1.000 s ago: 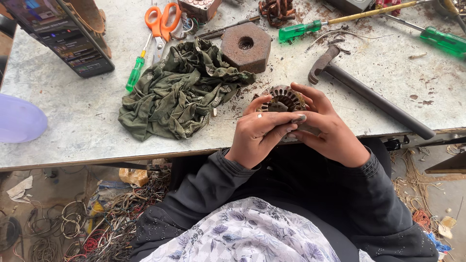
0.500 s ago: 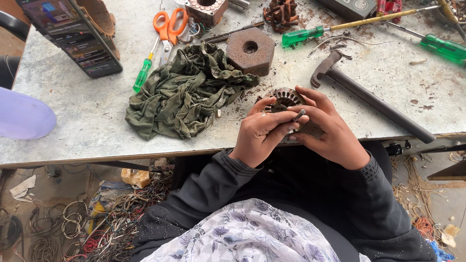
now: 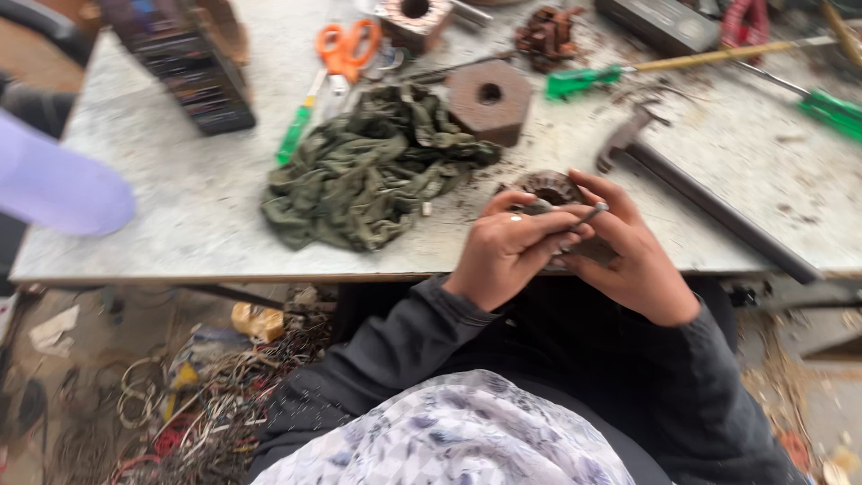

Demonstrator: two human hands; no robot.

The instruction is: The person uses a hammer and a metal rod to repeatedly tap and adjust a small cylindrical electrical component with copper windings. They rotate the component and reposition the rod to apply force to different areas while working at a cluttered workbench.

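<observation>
The whole view is motion-blurred, so fine detail is lost. The left hand and right hand cover most of the round metal part; only its upper rim shows, at 12 o'clock from the knuckles. A thin rod pokes out between the fingers, its lower length hidden. The black rack at 10 o'clock is cut by the top edge, as is the square block. The screwdriver at 2 o'clock runs off the right edge. The pale lilac object at 9 o'clock is too blurred to identify.
</observation>
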